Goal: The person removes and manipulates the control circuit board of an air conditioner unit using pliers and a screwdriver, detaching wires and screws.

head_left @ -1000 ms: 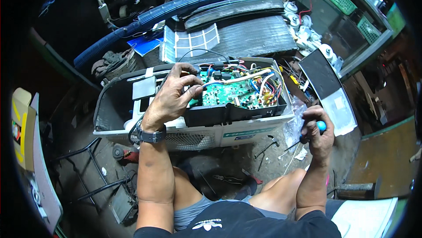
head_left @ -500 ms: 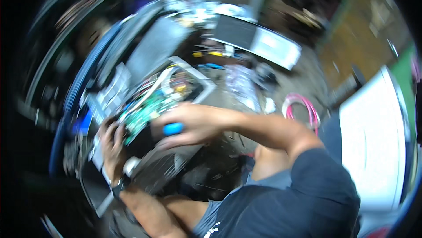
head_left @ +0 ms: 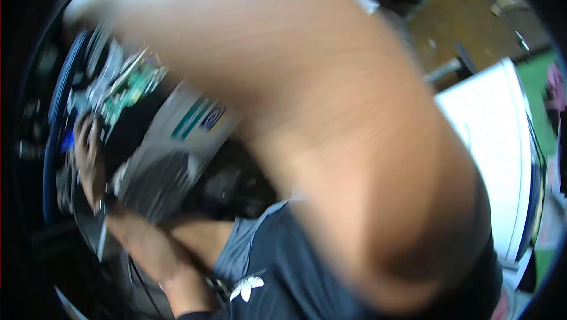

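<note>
My left hand (head_left: 88,146) is at the left edge of an opened electronics casing (head_left: 162,120), its fingers bent against that side. A green circuit board (head_left: 137,85) with pale wires shows inside, beside a black inner part (head_left: 139,120). The casing's grey outer side carries a teal striped label (head_left: 190,120) and a round grille. My right arm is raised close across the view, badly blurred. At its upper left end my right hand (head_left: 88,4) is smeared and cut by the dark rim, so its fingers and anything in them cannot be made out.
A large white panel (head_left: 487,160) stands upright on the right. Behind it are a brown board (head_left: 466,22) and a green surface (head_left: 540,101). A blue-edged flat piece (head_left: 59,113) runs along the left. My raised arm hides the middle of the workspace.
My right hand has left the casing and swung up to the far left, its arm now filling the view. The view has shifted; my left hand stays at the casing's edge.
</note>
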Motion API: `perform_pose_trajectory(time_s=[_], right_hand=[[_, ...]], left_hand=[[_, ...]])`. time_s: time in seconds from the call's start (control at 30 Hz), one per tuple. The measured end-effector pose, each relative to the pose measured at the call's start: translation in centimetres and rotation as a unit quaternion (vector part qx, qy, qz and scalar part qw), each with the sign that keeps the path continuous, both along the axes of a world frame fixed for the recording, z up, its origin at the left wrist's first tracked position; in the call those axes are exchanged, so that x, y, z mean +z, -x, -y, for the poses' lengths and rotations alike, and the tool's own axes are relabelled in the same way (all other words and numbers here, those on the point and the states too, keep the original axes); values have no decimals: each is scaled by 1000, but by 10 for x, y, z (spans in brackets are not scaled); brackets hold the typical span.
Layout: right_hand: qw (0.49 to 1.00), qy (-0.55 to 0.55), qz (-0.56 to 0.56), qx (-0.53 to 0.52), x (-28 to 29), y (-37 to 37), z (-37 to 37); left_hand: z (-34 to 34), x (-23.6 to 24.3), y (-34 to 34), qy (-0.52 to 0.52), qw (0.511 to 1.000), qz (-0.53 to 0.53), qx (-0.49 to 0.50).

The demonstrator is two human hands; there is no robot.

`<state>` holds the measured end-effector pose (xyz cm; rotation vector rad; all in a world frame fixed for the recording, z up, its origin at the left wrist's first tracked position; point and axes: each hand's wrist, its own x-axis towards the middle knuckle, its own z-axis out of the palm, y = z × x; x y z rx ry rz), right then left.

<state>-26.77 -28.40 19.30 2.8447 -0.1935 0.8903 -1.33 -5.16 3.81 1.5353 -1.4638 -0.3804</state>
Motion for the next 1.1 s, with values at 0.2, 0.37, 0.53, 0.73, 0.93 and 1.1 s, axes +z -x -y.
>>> perform_pose_trajectory(time_s=[0.2, 0.37, 0.53, 0.73, 0.93, 1.1], right_hand=[[895, -310, 245, -205, -85, 128, -47], [549, -506, 620, -241, -293, 300, -44], [181, -704, 569, -385, -544, 339, -83], [101, -714, 551, -420, -684, 358, -111], [91, -753, 454, -468, -683, 306, -166], [153, -746, 406, -505, -674, 319, -159]], left_hand=[[-38, 7, 18, 29, 983, 139, 120], [-26, 2, 45, 44, 975, 129, 176], [-15, -11, 55, 101, 967, 154, 175], [3, -6, 65, 150, 964, 111, 191], [-27, -2, 63, 58, 985, 15, 161], [-23, 10, 75, 57, 984, 17, 170]])
